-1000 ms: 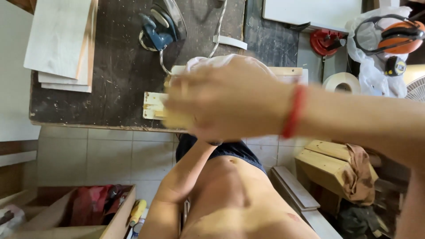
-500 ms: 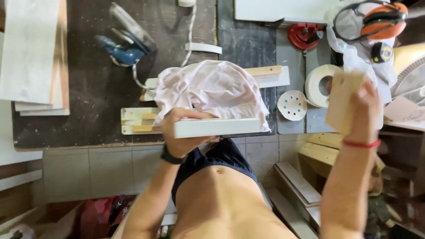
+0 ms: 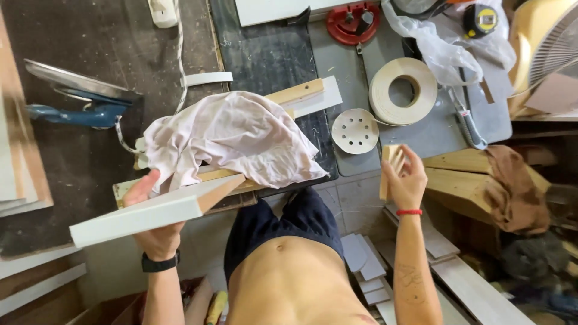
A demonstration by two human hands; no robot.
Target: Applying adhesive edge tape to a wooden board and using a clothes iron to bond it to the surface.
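Across the left hand (image 3: 158, 225), whose fingers clamp its middle from below, the white-faced board (image 3: 153, 210) runs lengthwise left to right, well apart from the right hand (image 3: 404, 179), whose fingers close on a small wooden block (image 3: 390, 168).

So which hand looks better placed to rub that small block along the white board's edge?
Probably the right hand: it already grips the small wooden block, while the left hand is busy holding up the white board.
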